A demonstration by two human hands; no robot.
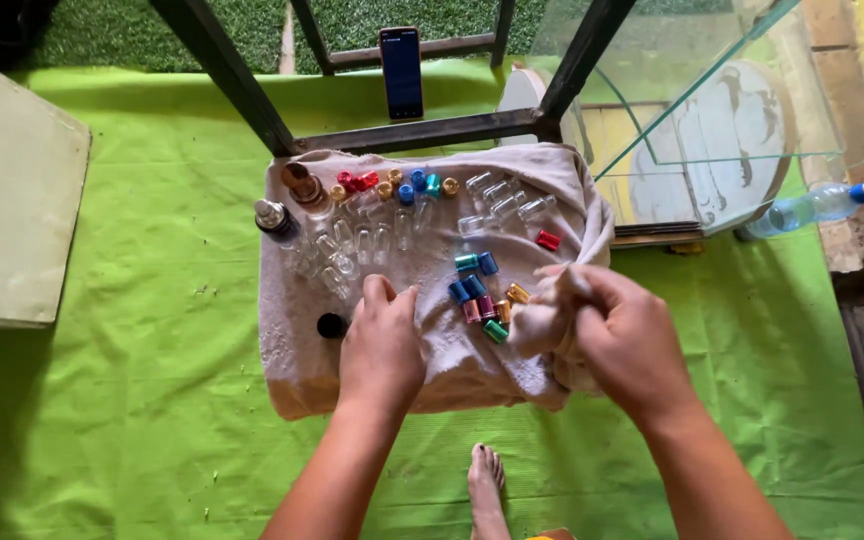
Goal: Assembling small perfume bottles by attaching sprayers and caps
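- left hand (382, 350) lies flat, fingers together, holding nothing, on the beige cloth towel (292, 360)
- right hand (620, 335) pinches a bunched towel corner; small coloured metal caps (482, 298) sit between both hands

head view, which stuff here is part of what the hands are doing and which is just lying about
In hand:
left hand on the beige towel
right hand gripping a bunched cloth
coloured caps
clear vials

Lying about:
phone
plastic bottle
glass panes
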